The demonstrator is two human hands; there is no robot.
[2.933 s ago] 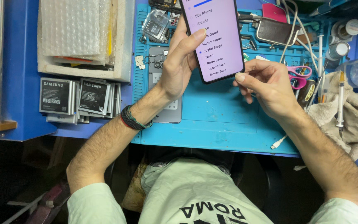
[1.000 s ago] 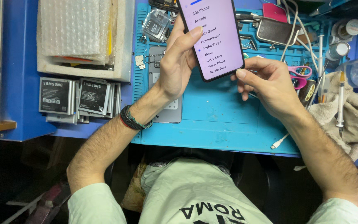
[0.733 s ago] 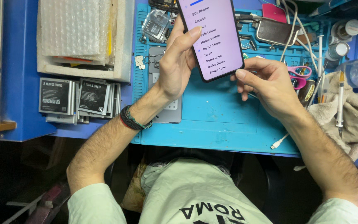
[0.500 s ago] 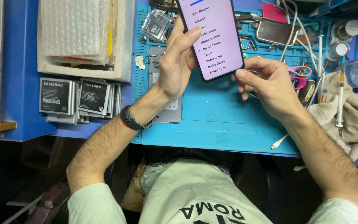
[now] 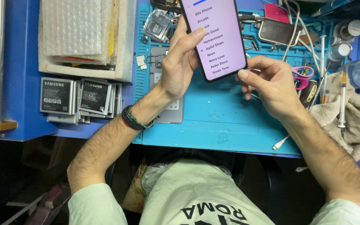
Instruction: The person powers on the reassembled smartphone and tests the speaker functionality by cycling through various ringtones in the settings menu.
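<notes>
Smartphone [image 5: 217, 35] sits lit, raised above the blue mat [image 5: 213, 121], your left hand [image 5: 178, 68] gripping its edge with the thumb on the screen list. Your right hand [image 5: 271, 85] pinches the lower right corner; nothing has shifted over the last seconds. Battery packs [image 5: 78, 98] lie left on the worktop.

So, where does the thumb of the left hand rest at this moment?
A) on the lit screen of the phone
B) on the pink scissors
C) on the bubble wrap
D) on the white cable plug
A: the left hand wraps the phone from its side and the thumb lies on the lit screen, while the right hand touches the phone's lower corner.
</notes>
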